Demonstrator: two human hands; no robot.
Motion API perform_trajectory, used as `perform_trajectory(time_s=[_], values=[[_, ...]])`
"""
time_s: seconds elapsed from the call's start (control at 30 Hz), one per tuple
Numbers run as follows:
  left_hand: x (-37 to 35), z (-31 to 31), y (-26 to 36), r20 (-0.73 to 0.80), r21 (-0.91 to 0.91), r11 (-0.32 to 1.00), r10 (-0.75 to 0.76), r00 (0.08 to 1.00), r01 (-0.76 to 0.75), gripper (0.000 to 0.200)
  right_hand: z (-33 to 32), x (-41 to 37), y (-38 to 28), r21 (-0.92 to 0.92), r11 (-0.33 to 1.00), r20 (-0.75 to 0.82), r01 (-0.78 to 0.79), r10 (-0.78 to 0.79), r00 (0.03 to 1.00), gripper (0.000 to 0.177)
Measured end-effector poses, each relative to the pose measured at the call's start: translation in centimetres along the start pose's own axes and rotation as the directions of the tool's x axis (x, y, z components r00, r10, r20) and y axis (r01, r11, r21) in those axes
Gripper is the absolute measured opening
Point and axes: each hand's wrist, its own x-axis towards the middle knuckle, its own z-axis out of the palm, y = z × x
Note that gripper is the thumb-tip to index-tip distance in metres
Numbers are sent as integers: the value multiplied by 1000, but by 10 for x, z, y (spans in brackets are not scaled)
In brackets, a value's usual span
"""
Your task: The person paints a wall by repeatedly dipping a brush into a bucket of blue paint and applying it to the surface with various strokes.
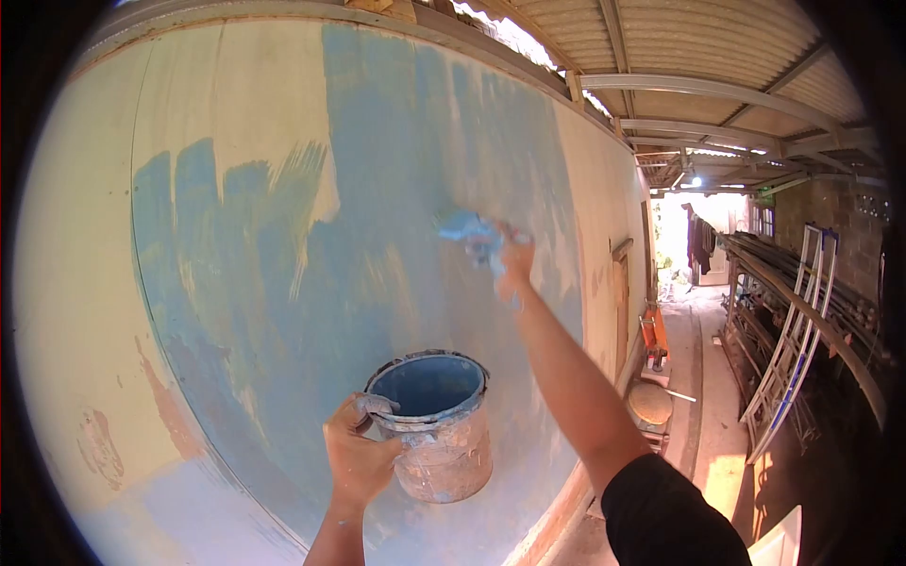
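Observation:
My left hand (363, 443) grips the near left rim of a paint-crusted bucket (448, 467), thumb and fingers closed on its edge. Blue paint coats the bucket's inside; its floor is hard to make out. Further up and to the right, my right hand (510, 253) is closed round a blue-smeared paintbrush (462, 227), which is blurred and held against or very near the wall (396, 170). Streaky blue paint covers the wall's middle, while cream shows at the upper left and along the right side.
To the right runs a passage with a leaning ladder (797, 325) and a rack of long poles (802, 292). A round-topped stool (650, 402) and an orange object (653, 330) stand near the wall's base. Corrugated roofing (717, 38) is overhead.

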Motion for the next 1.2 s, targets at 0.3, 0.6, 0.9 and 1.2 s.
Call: perform_trajectory(time_s=[0.3, 0.6, 0.9, 1.2], values=[[8, -8, 11, 101, 85, 994, 66, 993, -75, 36, -179, -80, 63, -297, 924, -164, -242, 201, 966, 18], [0, -33, -17, 364, 175, 845, 421, 831, -505, 37, -59, -135, -147, -368, 929, 394, 44, 113, 912, 28], [-14, -31, -28, 383, 181, 743, 550, 742, -644, 39, -20, -182, -177, -663, 528, 748, 531, 433, 503, 29], [-20, -39, -26, 494, 254, 597, 597, 632, -761, 35, -2, -206, -129, -773, 420, 615, 477, 680, 398, 29]])
